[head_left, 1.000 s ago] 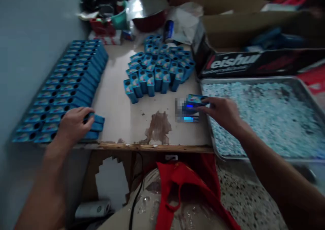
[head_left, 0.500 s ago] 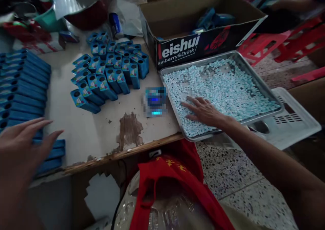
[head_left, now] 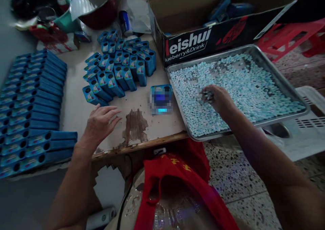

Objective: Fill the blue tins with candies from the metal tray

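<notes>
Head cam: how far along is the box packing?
Looks done: blue boxes laid in rows at left. In hand: right hand scoops pale-blue pellets from the tray; left hand lies open on the table. Left: a cluster of upright boxes, tray mostly full.

From my seat, stacked packets (head_left: pixel 33 104) line the left side of the table (head_left: pixel 76 108), with a loose cluster of packets (head_left: pixel 119 67) behind the left hand (head_left: pixel 100 123), which lies on the table. Right of them sits the tray (head_left: pixel 215 56) (tablets (head_left: pixel 241 84) in it, the right hand (head_left: pixel 215 98) among them), the cardboard box (head_left: pixel 193 43) just behind it.
</notes>
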A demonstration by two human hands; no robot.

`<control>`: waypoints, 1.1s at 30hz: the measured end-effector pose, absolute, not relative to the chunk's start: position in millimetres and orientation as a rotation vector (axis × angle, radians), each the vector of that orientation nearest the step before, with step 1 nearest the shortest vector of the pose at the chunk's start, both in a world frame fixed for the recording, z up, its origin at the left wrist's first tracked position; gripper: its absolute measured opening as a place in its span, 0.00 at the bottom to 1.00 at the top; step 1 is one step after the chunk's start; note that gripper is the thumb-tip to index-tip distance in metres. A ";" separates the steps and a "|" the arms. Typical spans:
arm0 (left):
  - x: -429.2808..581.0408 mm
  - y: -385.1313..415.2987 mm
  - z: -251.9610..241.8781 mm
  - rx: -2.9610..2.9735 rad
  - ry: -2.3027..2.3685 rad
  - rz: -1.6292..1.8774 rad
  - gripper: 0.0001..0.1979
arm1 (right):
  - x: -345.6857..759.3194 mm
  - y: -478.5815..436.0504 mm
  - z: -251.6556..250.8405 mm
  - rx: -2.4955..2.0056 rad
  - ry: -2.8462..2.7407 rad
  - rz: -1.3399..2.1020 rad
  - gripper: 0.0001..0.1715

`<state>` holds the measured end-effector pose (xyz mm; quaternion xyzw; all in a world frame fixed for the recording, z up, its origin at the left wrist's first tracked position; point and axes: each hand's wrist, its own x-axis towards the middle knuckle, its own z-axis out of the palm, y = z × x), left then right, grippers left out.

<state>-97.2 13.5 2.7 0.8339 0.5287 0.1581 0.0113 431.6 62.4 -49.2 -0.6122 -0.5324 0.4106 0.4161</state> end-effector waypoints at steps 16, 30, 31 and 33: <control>42.3 87.6 -43.2 2.000 1.251 1.067 0.36 | 400.3 92.5 9.5 -1.457 -1.002 1.591 0.30; 156.4 106.1 34.3 2.337 1.153 1.049 0.21 | 348.8 114.7 55.9 -0.868 -0.822 1.074 0.30; 161.7 106.3 34.4 2.342 1.157 1.031 0.21 | 349.2 115.3 54.6 -0.869 -0.823 1.045 0.30; 170.8 105.7 33.3 2.338 1.171 0.998 0.21 | 351.2 114.8 50.8 -0.878 -0.857 1.014 0.31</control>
